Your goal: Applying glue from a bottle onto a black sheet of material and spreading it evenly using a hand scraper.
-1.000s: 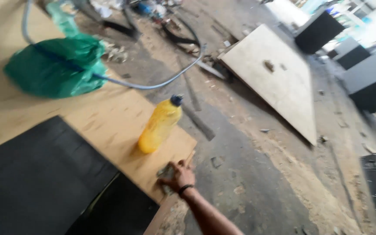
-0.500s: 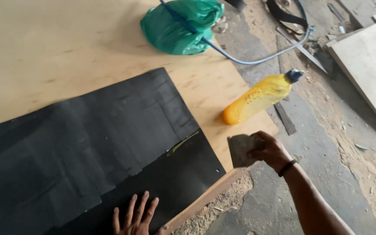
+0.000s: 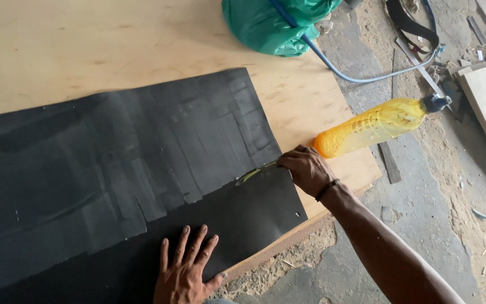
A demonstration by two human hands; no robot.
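At the desk's near edge, our left hand (image 3: 184, 270) lies flat, fingers spread, on the black sheet (image 3: 119, 174) while our right hand (image 3: 306, 169), fingers clamped on a scraper (image 3: 257, 172), spreads glue, so steady pressure seems needed next.

Sheet (image 3: 113, 174) lies on board (image 3: 85, 50); bottle (image 3: 375, 124) at its right.

Black sheet (image 3: 113, 186): large, matte, flat on plywood, fills left and centre of frame, patchy sheen. Thin yellowish-smeared spreader (image 3: 257, 171): lies at sheet's right edge, centre frame.
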